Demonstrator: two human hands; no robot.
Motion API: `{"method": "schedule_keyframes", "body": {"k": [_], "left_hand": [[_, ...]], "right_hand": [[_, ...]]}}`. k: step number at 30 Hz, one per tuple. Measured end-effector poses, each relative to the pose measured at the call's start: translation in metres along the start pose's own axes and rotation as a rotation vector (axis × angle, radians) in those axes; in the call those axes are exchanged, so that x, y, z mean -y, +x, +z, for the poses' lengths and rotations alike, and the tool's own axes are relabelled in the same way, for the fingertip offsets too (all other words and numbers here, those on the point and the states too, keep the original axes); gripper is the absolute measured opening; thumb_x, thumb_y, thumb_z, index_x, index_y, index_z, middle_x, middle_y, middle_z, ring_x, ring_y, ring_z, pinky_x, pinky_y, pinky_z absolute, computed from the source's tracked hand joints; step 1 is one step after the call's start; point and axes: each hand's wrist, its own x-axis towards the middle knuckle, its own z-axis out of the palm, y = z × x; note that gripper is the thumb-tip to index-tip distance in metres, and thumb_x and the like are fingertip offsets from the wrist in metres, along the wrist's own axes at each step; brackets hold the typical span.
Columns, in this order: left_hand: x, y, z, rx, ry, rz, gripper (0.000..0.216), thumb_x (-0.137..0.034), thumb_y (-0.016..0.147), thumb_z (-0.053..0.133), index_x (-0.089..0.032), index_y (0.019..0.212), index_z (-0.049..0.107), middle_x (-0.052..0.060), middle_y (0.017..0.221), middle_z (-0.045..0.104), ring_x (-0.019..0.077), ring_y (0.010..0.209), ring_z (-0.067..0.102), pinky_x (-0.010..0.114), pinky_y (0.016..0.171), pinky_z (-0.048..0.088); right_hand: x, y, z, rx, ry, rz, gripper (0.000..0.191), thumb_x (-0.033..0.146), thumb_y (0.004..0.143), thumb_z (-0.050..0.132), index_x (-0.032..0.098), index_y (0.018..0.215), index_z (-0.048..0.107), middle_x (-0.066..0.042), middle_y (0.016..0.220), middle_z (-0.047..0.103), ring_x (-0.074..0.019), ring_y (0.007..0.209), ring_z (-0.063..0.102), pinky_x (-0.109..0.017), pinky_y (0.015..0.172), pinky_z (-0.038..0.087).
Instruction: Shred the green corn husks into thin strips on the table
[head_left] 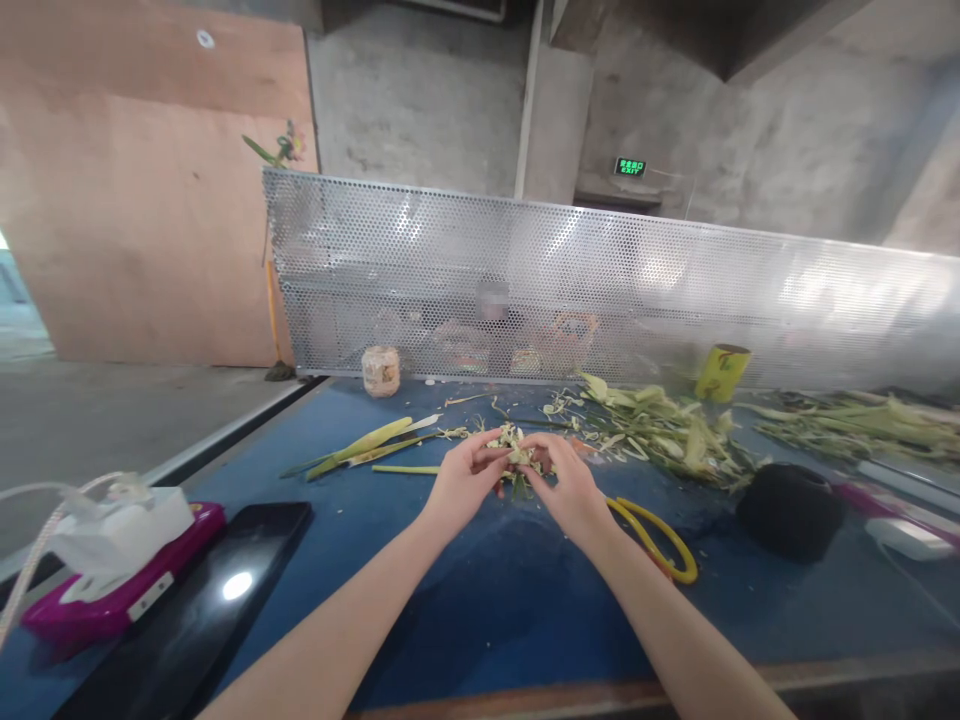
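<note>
In the middle of the table, my left hand (466,480) and my right hand (568,484) meet around a small pale green-white bunch of curled plant strips (511,440). The fingertips of both hands pinch it from either side; its lower part is partly hidden by the fingers. A thin yellow-green stalk (401,469) lies just left of my left hand. Farther left are long yellow-green husk-like leaves (367,440). Beyond my right hand spreads a heap of pale green leaves and shreds (667,430).
A yellow tube loop (679,572) and a dark round object (791,512) lie right. At left are a black phone-like slab (202,600) and a magenta power strip (120,590) with white plugs. A jar (381,372) and a yellow-green cylinder (722,374) stand near the perforated metal screen (450,230).
</note>
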Motion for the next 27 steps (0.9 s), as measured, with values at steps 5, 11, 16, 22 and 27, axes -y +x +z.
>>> {"method": "schedule_keyframes", "body": {"k": [5, 11, 16, 22, 27], "left_hand": [[-0.0023, -0.0025, 0.0001, 0.022, 0.116, 0.019, 0.051, -0.017, 0.064, 0.057, -0.012, 0.113, 0.045, 0.009, 0.093, 0.065, 0.0054, 0.046, 0.049, 0.021, 0.048, 0.043], [-0.0038, -0.0049, -0.0015, 0.034, 0.188, 0.027, 0.053, -0.015, 0.063, 0.056, -0.015, 0.115, 0.046, 0.009, 0.096, 0.064, 0.0047, 0.044, 0.048, 0.022, 0.051, 0.043], [-0.0044, -0.0051, -0.0007, 0.048, 0.203, 0.050, 0.054, -0.018, 0.064, 0.056, -0.014, 0.116, 0.045, 0.010, 0.096, 0.064, 0.0059, 0.046, 0.048, 0.023, 0.052, 0.043], [-0.0066, -0.0049, 0.0001, 0.032, 0.246, 0.079, 0.049, -0.012, 0.063, 0.050, -0.012, 0.112, 0.047, 0.009, 0.092, 0.065, 0.0054, 0.048, 0.047, 0.021, 0.051, 0.040], [-0.0079, -0.0057, 0.0002, 0.015, 0.250, 0.121, 0.043, -0.012, 0.063, 0.049, -0.014, 0.107, 0.048, 0.007, 0.089, 0.065, 0.0070, 0.053, 0.051, 0.021, 0.053, 0.041]], "right_hand": [[-0.0013, 0.0010, -0.0004, -0.006, -0.002, 0.057, 0.017, 0.015, 0.072, 0.051, 0.021, 0.087, 0.048, -0.003, 0.081, 0.055, -0.0155, 0.071, 0.051, -0.028, 0.064, 0.044], [-0.0030, 0.0009, -0.0023, 0.003, -0.018, -0.006, 0.013, 0.015, 0.073, 0.050, 0.021, 0.084, 0.050, -0.003, 0.078, 0.055, -0.0165, 0.074, 0.051, -0.028, 0.065, 0.043], [-0.0020, 0.0013, -0.0023, -0.005, 0.021, 0.022, 0.014, 0.013, 0.071, 0.051, 0.022, 0.082, 0.050, -0.002, 0.074, 0.053, -0.0153, 0.069, 0.050, -0.027, 0.063, 0.043], [0.0032, 0.0011, -0.0014, -0.015, 0.122, 0.055, 0.013, 0.014, 0.072, 0.051, 0.020, 0.082, 0.050, -0.002, 0.076, 0.054, -0.0129, 0.064, 0.050, -0.026, 0.061, 0.044], [0.0026, 0.0028, -0.0012, -0.060, 0.240, 0.090, 0.011, 0.017, 0.076, 0.046, 0.020, 0.085, 0.052, -0.005, 0.085, 0.054, -0.0128, 0.068, 0.051, -0.026, 0.061, 0.045]]}}
